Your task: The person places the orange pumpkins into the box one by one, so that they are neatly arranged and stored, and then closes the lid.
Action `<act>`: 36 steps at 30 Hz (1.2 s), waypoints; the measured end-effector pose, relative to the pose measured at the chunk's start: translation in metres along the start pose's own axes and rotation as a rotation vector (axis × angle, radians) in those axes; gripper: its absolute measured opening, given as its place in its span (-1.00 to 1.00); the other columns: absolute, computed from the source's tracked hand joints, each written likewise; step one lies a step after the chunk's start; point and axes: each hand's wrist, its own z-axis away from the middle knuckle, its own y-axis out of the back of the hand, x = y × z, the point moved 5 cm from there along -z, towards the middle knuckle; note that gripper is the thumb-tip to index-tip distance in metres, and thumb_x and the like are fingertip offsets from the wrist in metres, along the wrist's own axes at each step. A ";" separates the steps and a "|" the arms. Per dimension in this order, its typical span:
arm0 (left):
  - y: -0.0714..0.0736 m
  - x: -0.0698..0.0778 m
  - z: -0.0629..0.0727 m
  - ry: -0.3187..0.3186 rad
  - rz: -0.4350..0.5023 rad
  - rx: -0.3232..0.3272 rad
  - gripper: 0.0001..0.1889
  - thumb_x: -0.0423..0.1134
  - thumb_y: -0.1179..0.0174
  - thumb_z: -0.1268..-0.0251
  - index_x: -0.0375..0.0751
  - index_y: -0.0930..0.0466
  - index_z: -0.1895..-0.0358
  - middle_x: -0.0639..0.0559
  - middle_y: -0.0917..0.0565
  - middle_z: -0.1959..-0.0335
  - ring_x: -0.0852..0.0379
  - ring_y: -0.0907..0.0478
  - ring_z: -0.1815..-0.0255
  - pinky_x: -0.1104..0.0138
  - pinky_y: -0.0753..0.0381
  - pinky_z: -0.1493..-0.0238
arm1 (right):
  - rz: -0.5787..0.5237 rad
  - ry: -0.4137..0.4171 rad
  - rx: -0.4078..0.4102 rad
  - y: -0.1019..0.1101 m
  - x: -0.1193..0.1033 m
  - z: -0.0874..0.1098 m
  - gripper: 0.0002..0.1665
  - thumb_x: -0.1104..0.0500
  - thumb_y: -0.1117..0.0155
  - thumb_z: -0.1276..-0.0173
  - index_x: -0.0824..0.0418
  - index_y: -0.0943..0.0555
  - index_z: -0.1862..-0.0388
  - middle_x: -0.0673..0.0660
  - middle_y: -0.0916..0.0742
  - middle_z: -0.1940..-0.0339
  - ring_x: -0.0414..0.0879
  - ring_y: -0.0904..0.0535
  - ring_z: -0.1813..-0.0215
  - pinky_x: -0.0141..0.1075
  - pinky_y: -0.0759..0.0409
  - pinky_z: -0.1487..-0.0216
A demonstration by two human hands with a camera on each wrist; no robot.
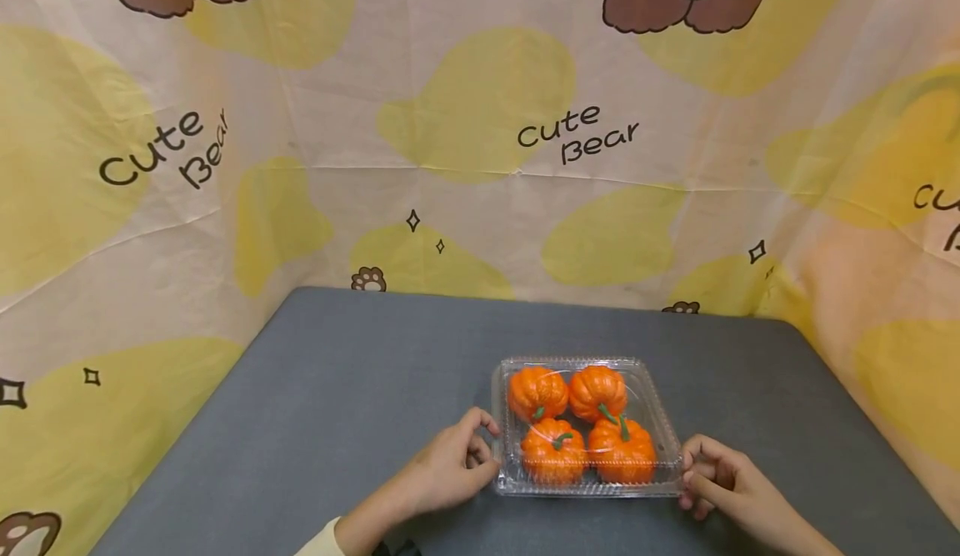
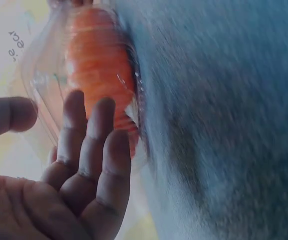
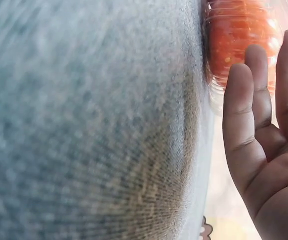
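Note:
A clear plastic clamshell box (image 1: pixel 666 410) sits on the table with its lid down. Inside it lie several small orange pumpkins (image 1: pixel 537 393) with green stems, set in two rows. At the box's left side is my left hand (image 1: pixel 448 466), thumb and fingers spread apart, fingertips right at the edge. My right hand (image 1: pixel 731 483) is at the front right corner, with index finger and thumb by the rim. In the left wrist view, loosely straight fingers (image 2: pixel 104 115) overlap the box wall. The right wrist view likewise shows extended fingers (image 3: pixel 239 100) beside the box; the thumb is hidden there.
The table has a grey cloth top (image 1: pixel 360 373). A printed fabric curtain (image 1: pixel 480 122) with bears and lettering encloses it at the back and on both sides. A pale sleeve (image 1: pixel 324 541) shows at the left forearm, with a small dark object beside it at the bottom edge.

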 end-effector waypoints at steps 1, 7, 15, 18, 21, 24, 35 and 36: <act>-0.001 0.001 0.001 0.010 0.019 -0.014 -0.67 -0.20 -0.22 -0.23 -0.05 -0.34 0.00 0.21 -0.65 0.49 0.34 -0.53 0.53 0.45 -0.49 0.45 | -0.009 0.001 -0.008 -0.001 0.000 0.000 -0.73 0.54 0.19 -0.43 0.27 -0.38 0.10 0.26 -0.67 0.43 -0.04 -0.64 0.38 -0.16 -0.66 0.45; -0.007 0.003 0.003 0.040 0.092 -0.035 -0.58 -0.23 -0.22 -0.21 -0.10 -0.26 -0.07 0.19 -0.60 0.57 0.33 -0.42 0.66 0.47 -0.39 0.56 | -0.070 -0.028 -0.047 -0.003 0.002 -0.001 -0.72 0.53 0.20 -0.44 0.21 -0.35 0.10 0.39 -0.53 0.53 0.13 -0.45 0.49 -0.14 -0.63 0.47; -0.010 0.002 0.003 0.053 0.152 -0.064 -0.53 -0.29 -0.19 -0.21 -0.13 -0.18 -0.12 0.15 -0.61 0.55 0.32 -0.45 0.62 0.49 -0.38 0.53 | -0.185 -0.057 -0.108 -0.007 0.005 -0.002 -0.73 0.51 0.23 -0.47 0.20 -0.34 0.11 0.39 -0.53 0.49 -0.13 -0.60 0.39 -0.21 -0.68 0.37; -0.012 0.002 0.002 0.054 0.169 -0.077 -0.54 -0.33 -0.15 -0.23 -0.14 -0.15 -0.13 0.12 -0.63 0.55 0.32 -0.45 0.62 0.50 -0.38 0.54 | -0.213 -0.071 -0.116 -0.007 0.006 -0.002 -0.73 0.50 0.23 -0.47 0.18 -0.34 0.12 0.31 -0.59 0.46 -0.23 -0.63 0.33 -0.23 -0.68 0.35; -0.014 0.001 0.002 0.057 0.183 -0.088 -0.54 -0.35 -0.11 -0.26 -0.14 -0.11 -0.13 0.10 -0.64 0.57 0.31 -0.43 0.63 0.50 -0.37 0.55 | -0.240 -0.087 -0.122 -0.008 0.008 -0.002 -0.73 0.49 0.24 -0.48 0.17 -0.33 0.12 0.21 -0.66 0.42 -0.27 -0.65 0.29 -0.24 -0.69 0.34; -0.015 0.001 0.002 0.065 0.192 -0.092 -0.54 -0.36 -0.10 -0.26 -0.14 -0.10 -0.13 0.09 -0.63 0.59 0.27 -0.46 0.63 0.49 -0.37 0.56 | -0.257 -0.100 -0.128 -0.008 0.010 -0.002 -0.72 0.49 0.26 -0.49 0.16 -0.32 0.13 0.14 -0.67 0.38 -0.27 -0.65 0.28 -0.24 -0.70 0.33; -0.016 0.000 0.001 0.071 0.263 -0.090 -0.55 -0.40 -0.10 -0.27 -0.17 -0.09 -0.12 0.03 -0.63 0.59 0.11 -0.61 0.56 0.45 -0.48 0.54 | -0.266 -0.100 -0.141 -0.008 0.011 -0.002 -0.69 0.48 0.30 -0.50 0.14 -0.34 0.11 -0.01 -0.73 0.24 -0.27 -0.66 0.22 -0.33 -0.69 0.29; -0.016 0.000 0.001 0.068 0.258 -0.091 -0.55 -0.40 -0.10 -0.27 -0.17 -0.09 -0.12 0.04 -0.64 0.59 0.11 -0.61 0.56 0.46 -0.46 0.54 | -0.269 -0.108 -0.139 -0.008 0.011 -0.002 -0.69 0.48 0.30 -0.51 0.13 -0.34 0.11 -0.02 -0.73 0.23 -0.28 -0.66 0.22 -0.34 -0.68 0.28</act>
